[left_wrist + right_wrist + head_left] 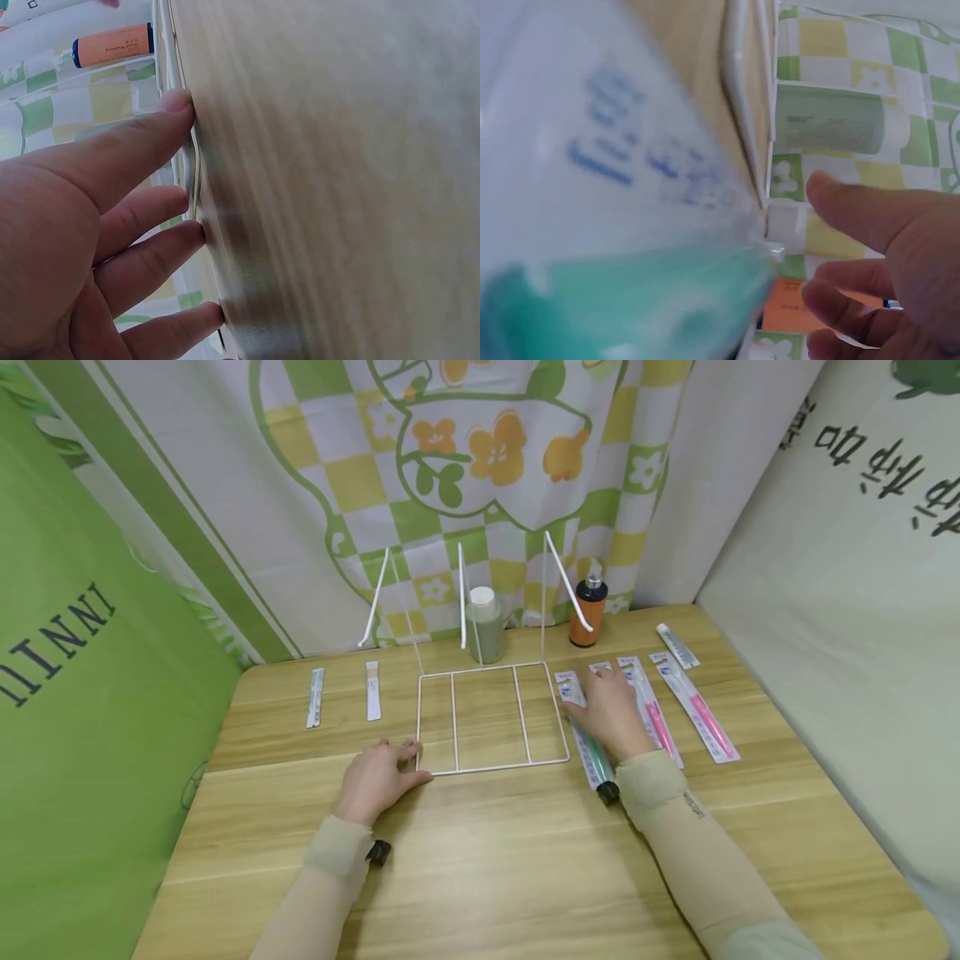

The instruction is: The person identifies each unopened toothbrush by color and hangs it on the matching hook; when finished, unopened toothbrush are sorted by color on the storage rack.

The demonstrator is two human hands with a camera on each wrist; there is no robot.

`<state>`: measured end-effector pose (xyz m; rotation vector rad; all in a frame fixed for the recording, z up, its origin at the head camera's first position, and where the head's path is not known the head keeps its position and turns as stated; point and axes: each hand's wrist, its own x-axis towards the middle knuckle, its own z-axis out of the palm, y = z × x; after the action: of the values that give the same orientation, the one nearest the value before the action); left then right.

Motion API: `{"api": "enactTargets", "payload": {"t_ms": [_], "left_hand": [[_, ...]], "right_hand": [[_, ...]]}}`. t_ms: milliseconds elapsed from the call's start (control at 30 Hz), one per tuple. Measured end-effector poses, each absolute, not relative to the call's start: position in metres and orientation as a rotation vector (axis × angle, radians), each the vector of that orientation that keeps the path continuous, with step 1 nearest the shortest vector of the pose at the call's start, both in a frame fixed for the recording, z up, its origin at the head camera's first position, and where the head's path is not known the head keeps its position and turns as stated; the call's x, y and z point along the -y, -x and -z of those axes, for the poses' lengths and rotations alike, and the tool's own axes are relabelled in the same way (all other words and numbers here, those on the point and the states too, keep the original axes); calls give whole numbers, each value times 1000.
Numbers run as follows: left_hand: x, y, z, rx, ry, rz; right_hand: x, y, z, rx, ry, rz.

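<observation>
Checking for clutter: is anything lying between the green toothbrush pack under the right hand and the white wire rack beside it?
Nothing visible does. The right hand rests on the green toothbrush pack, just right of the white wire rack, only bare table between.

At the back of the wooden table (525, 877) we see a grey-green bottle (484, 627) with a white cap and, well to its right, an orange bottle (587, 611) with a dark top. Two pink toothbrush packs (678, 710) lie side by side near the right edge, a small tube (677, 646) just beyond them. On the left lie two narrow sachets (343, 695) (their print too small to read), against a checked floral curtain (480, 468).
</observation>
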<state>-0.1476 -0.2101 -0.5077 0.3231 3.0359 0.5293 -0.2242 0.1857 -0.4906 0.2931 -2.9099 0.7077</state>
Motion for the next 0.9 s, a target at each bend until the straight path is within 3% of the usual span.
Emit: {"api": "enactTargets", "payload": {"t_ms": [900], "left_hand": [[210,148,506,-3017,-310,-561]], "right_hand": [[-188,238,502,2957,-244,-729]]}}
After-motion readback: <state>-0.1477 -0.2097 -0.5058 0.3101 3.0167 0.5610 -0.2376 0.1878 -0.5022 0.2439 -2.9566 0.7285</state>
